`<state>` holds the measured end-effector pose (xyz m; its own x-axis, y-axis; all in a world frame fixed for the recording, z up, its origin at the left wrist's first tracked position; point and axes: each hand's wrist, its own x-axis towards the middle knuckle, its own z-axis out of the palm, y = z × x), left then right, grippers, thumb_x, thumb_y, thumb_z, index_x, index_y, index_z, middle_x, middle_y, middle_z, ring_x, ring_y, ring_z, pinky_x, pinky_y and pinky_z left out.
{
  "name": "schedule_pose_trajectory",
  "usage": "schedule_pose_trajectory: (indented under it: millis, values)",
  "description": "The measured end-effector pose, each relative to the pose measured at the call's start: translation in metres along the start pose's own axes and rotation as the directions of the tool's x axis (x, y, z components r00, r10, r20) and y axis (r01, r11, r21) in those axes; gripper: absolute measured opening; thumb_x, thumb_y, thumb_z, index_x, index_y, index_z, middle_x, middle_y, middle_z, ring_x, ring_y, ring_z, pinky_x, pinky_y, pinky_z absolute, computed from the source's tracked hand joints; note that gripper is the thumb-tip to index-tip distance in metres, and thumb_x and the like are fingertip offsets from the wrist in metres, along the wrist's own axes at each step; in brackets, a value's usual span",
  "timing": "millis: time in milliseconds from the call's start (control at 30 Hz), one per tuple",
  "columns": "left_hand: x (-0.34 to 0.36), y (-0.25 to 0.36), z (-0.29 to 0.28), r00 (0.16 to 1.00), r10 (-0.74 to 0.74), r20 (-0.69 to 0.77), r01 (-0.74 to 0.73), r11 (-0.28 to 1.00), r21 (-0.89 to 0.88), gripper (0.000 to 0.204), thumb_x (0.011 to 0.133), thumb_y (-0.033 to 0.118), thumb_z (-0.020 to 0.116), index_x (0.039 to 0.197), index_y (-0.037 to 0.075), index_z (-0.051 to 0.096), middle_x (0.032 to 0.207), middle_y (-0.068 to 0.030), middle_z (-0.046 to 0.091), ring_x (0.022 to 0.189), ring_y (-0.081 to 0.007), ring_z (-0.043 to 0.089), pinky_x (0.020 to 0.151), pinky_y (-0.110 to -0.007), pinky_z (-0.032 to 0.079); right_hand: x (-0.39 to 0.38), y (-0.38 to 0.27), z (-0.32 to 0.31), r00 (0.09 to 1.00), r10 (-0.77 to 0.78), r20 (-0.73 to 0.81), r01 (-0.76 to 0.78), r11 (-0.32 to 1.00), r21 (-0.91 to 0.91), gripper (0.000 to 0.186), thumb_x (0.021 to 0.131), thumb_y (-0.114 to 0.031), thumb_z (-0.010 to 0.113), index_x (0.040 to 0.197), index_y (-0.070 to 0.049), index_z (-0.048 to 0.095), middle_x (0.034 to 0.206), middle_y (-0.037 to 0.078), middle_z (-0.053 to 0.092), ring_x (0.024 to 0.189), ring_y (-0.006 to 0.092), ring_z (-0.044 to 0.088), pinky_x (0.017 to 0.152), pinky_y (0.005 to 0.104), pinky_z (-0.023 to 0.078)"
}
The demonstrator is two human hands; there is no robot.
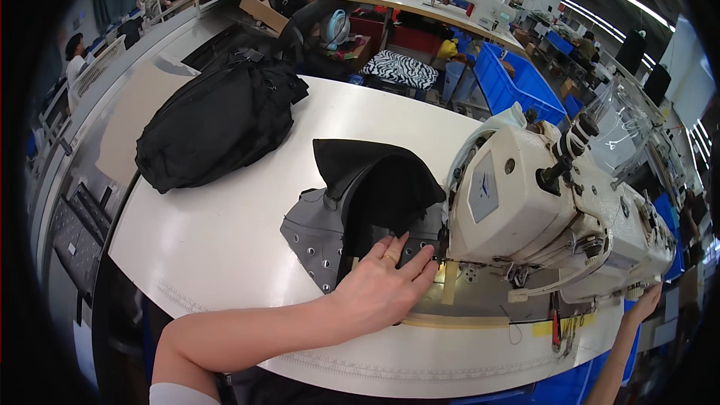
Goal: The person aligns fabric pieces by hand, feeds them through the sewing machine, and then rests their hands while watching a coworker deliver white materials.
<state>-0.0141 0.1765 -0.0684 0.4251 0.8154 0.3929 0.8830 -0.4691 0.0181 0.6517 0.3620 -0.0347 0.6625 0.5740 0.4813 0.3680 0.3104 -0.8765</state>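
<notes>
A grey and black fabric piece [312,234] with metal eyelets stands partly folded up on the white table, its black panel arching over the inside. Its right edge lies by the needle area of a white sewing machine [517,187]. My left hand [386,281] rests on the piece's near right part, fingers stretched out and spread, a ring on one finger. Over at the machine's right end, my right hand [645,304] touches the machine's end. The fingers there are mostly hidden, so their grip does not show.
A black fabric bag [225,120] lies at the table's far left. Red-handled thread snips [556,322] lie at the machine's near side. Beyond the table are a blue crate [517,86], a zebra-patterned stool [400,69] and an open cardboard box [259,0].
</notes>
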Motion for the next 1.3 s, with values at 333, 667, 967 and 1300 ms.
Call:
schedule_pose_trajectory:
  millis: [333,667,967,1300]
  values:
    - [-0.001,0.003,-0.004,1.0,0.013,-0.025,-0.013,1.0,-0.011,0.045,0.077,0.018,0.068,0.12,0.004,0.061,0.129,-0.0162,0.06,0.112,-0.0483,0.058,0.091,-0.05,0.05,-0.312,-0.23,0.058,0.106,-0.582,0.806,0.565,0.702,0.433,0.054,0.095,-0.011,0.054,0.144,-0.003,0.033,0.116,0.022,0.054,0.1,0.0308,0.053,0.084,0.0393,0.043]
    - [-0.018,0.003,-0.011,0.99,-0.024,-0.137,0.025,1.0,0.002,0.029,0.087,0.023,0.066,0.109,0.006,0.067,0.122,-0.0093,0.066,0.11,-0.0397,0.062,0.091,-0.045,0.051,-0.394,-0.36,0.078,-0.193,-0.862,0.468,-0.275,0.505,0.818,0.037,0.103,-0.03,0.044,0.114,0.002,0.06,0.112,0.027,0.065,0.085,0.0347,0.066,0.068,0.0411,0.056]
    - [-0.116,0.004,-0.081,0.999,-0.049,0.002,0.043,0.867,-0.496,0.022,0.084,0.034,0.075,0.088,0.013,0.076,0.101,-0.0009,0.074,0.109,-0.0269,0.067,0.098,-0.042,0.049,-0.417,-0.342,0.085,-0.046,-0.957,0.285,-0.285,0.286,0.915,0.036,0.098,-0.021,0.053,0.133,-0.014,0.05,0.109,0.024,0.067,0.083,0.0349,0.068,0.069,0.0409,0.058]
    - [-0.151,0.052,-0.105,0.889,-0.333,-0.313,0.101,0.811,-0.576,0.02,0.079,0.013,0.074,0.096,0.003,0.069,0.107,-0.01,0.065,0.092,-0.0261,0.063,0.074,-0.038,0.05,-0.475,-0.292,0.197,-0.171,-0.113,0.979,-0.158,0.984,0.086,0.069,0.085,-0.014,0.071,0.143,0.004,0.038,0.13,0.016,0.058,0.116,0.0182,0.056,0.099,0.0314,0.044]
